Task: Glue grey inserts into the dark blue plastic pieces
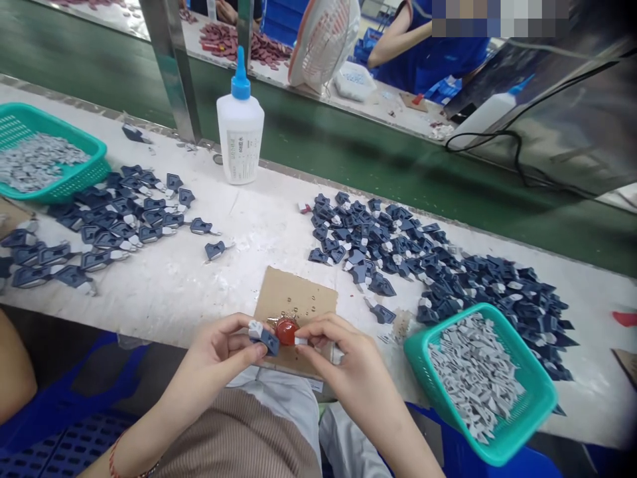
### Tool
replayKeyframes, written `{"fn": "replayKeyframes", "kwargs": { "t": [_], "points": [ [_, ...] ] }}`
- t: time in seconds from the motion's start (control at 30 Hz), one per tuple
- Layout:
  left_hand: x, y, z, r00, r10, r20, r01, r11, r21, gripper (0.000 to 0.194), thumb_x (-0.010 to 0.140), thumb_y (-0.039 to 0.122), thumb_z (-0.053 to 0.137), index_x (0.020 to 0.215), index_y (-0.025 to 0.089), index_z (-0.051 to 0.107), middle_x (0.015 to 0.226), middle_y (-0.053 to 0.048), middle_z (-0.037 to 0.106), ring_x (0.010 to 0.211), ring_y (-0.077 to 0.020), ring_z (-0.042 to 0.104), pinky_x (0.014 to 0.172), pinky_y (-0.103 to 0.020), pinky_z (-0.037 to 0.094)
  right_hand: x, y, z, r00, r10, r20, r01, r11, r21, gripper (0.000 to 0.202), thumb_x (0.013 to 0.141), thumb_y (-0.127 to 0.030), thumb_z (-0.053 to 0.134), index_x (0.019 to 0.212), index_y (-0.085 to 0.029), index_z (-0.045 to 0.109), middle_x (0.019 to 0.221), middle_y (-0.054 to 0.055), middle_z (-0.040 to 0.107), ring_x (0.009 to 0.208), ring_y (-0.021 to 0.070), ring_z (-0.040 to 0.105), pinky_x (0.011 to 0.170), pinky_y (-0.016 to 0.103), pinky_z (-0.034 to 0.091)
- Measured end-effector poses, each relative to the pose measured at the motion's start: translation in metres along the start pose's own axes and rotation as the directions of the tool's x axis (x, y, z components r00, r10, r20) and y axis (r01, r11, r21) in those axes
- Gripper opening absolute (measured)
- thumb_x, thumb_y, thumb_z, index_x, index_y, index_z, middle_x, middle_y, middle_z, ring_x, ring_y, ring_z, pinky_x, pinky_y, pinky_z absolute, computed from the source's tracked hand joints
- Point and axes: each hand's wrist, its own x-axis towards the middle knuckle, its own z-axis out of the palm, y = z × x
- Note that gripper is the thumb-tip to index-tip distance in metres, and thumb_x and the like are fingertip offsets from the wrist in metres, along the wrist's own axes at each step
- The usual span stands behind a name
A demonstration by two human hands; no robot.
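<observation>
My left hand (231, 348) pinches a dark blue plastic part (265, 340) with a light grey piece at its upper end. Close by on the right, my right hand (343, 348) holds a small light grey plastic piece (301, 340) between thumb and fingers. Between the two hands lies a small round dish of red-orange liquid (286, 330), partly hidden by the fingers. It rests on a piece of brown cardboard (293, 289) marked with several drops. The two held pieces are apart.
A green basket of small grey pieces (540, 405) stands at the right, another green basket (82, 179) at far left. Piles of blue parts (378, 232) lie on both sides. A white glue bottle (240, 136) stands behind. Beyond the ledge are a fan (326, 40) and a co-worker (418, 53).
</observation>
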Motion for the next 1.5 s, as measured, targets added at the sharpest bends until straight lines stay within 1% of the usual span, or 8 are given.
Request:
{"fn": "replayKeyframes", "kwargs": {
  "t": [0.2, 0.33, 0.47, 0.57, 0.67, 0.87, 1.27, 1.5],
  "points": [
    [-0.002, -0.003, 0.001, 1.000, -0.004, 0.015, 0.004, 0.999, -0.032, 0.018, 0.079, 0.025, 0.073, 0.095, 0.017, 0.070, 0.096, -0.005, 0.076, 0.087, -0.0163, 0.068, 0.080, -0.023, 0.052, 0.012, -0.006, 0.005, 0.998, 0.028, 0.057, -0.021, 0.992, -0.121, 0.019, 0.080, -0.005, 0.064, 0.081, -0.022, 0.070, 0.085, 0.002, 0.069, 0.077, 0.0167, 0.064, 0.071, 0.028, 0.049],
    [-0.001, 0.000, 0.003, 1.000, 0.023, -0.003, -0.023, 0.999, -0.028, 0.015, 0.078, 0.023, 0.074, 0.093, 0.017, 0.070, 0.098, -0.005, 0.075, 0.085, -0.0160, 0.068, 0.078, -0.023, 0.052, 0.012, -0.009, 0.001, 0.998, 0.051, 0.047, -0.047, 0.996, -0.078, 0.018, 0.079, -0.007, 0.065, 0.080, -0.023, 0.072, 0.084, 0.002, 0.069, 0.079, 0.0174, 0.065, 0.073, 0.030, 0.049],
    [0.001, 0.001, 0.010, 0.999, 0.045, -0.013, -0.045, 0.998, -0.048, 0.014, 0.079, 0.022, 0.073, 0.092, 0.017, 0.071, 0.091, -0.004, 0.075, 0.081, -0.0148, 0.069, 0.075, -0.021, 0.053, 0.009, -0.012, -0.011, 0.987, 0.151, 0.049, -0.158, 0.955, 0.252, 0.005, 0.073, -0.023, 0.076, 0.079, -0.023, 0.075, 0.085, 0.003, 0.070, 0.080, 0.0181, 0.066, 0.074, 0.029, 0.051],
    [0.004, 0.000, 0.020, 0.995, 0.097, -0.022, -0.099, 0.992, -0.075, 0.013, 0.079, 0.020, 0.073, 0.091, 0.017, 0.071, 0.091, -0.004, 0.074, 0.082, -0.0154, 0.070, 0.075, -0.022, 0.054, 0.004, -0.011, -0.017, 0.962, 0.252, 0.103, -0.267, 0.797, 0.542, 0.016, 0.066, -0.032, 0.084, 0.077, -0.024, 0.076, 0.089, 0.003, 0.072, 0.080, 0.0173, 0.067, 0.074, 0.027, 0.053],
    [0.007, -0.002, 0.031, 0.983, 0.181, 0.002, -0.181, 0.981, -0.070, 0.011, 0.079, 0.018, 0.073, 0.090, 0.018, 0.071, 0.095, -0.004, 0.071, 0.085, -0.0161, 0.070, 0.078, -0.023, 0.055, -0.003, -0.010, -0.016, 0.949, 0.272, 0.159, -0.309, 0.703, 0.641, 0.018, 0.064, -0.031, 0.087, 0.076, -0.024, 0.076, 0.088, 0.003, 0.074, 0.081, 0.0157, 0.067, 0.075, 0.025, 0.053],
    [0.006, -0.004, 0.040, 0.967, 0.252, 0.037, -0.250, 0.967, -0.048, 0.010, 0.081, 0.019, 0.072, 0.091, 0.019, 0.073, 0.095, -0.004, 0.066, 0.086, -0.0152, 0.068, 0.080, -0.023, 0.056, -0.008, -0.016, -0.015, 0.959, 0.243, 0.147, -0.279, 0.706, 0.652, 0.015, 0.066, -0.028, 0.085, 0.076, -0.023, 0.076, 0.086, 0.002, 0.071, 0.079, 0.0160, 0.068, 0.072, 0.026, 0.057],
    [0.004, -0.008, 0.041, 0.968, 0.247, 0.044, -0.242, 0.966, -0.091, 0.013, 0.080, 0.020, 0.074, 0.092, 0.024, 0.077, 0.098, -0.004, 0.068, 0.088, -0.0162, 0.068, 0.079, -0.023, 0.057, -0.012, -0.017, -0.016, 0.986, 0.156, 0.052, -0.161, 0.842, 0.515, 0.008, 0.068, -0.024, 0.082, 0.073, -0.023, 0.076, 0.087, 0.003, 0.067, 0.081, 0.0161, 0.065, 0.072, 0.026, 0.055],
    [0.006, -0.005, 0.044, 0.974, 0.213, 0.077, -0.195, 0.962, -0.193, 0.019, 0.076, 0.017, 0.077, 0.093, 0.026, 0.080, 0.094, -0.003, 0.073, 0.086, -0.0166, 0.071, 0.079, -0.023, 0.058, -0.015, -0.011, -0.011, 0.958, 0.234, 0.166, -0.280, 0.634, 0.721, 0.025, 0.063, -0.028, 0.087, 0.084, -0.025, 0.075, 0.085, 0.001, 0.071, 0.081, 0.0154, 0.066, 0.072, 0.025, 0.054]
  ]
}}
